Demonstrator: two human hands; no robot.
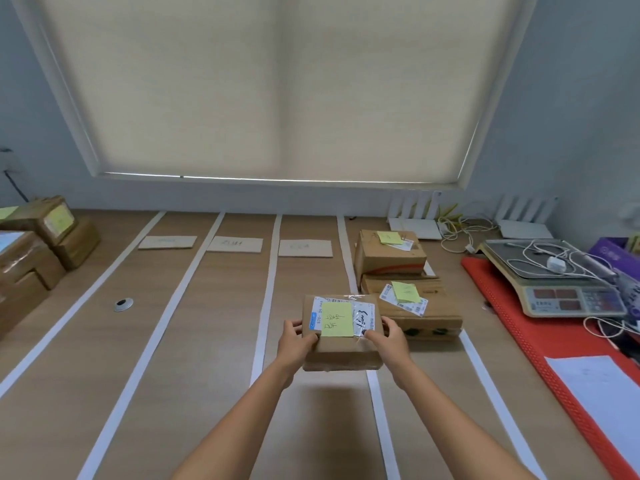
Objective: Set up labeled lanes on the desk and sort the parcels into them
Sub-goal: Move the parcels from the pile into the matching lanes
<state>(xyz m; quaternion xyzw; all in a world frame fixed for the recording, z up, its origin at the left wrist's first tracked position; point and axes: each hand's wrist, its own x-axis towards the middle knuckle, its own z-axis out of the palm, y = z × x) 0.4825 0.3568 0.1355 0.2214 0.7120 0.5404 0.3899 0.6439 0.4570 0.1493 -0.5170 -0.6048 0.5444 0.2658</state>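
A brown cardboard parcel (341, 351) with a yellow sticky note and a shipping label is held above the desk, over the lane third from the left. My left hand (297, 341) grips its left edge and my right hand (387, 339) grips its right edge, thumbs on top. White tape strips (266, 292) divide the wooden desk (194, 341) into lanes, with three cardboard lane labels (235, 244) at the far end. Two parcels (391, 252) (415, 306) with yellow notes lie in the rightmost lane. A stack of parcels (38, 247) sits at the far left.
A weighing scale (550, 275) with cables on it stands on a red mat (519, 327) at the right, with a white sheet of paper (599, 396) nearer. Two routers (415, 220) stand by the back wall. A round cable grommet (123, 304) sits in the left lane.
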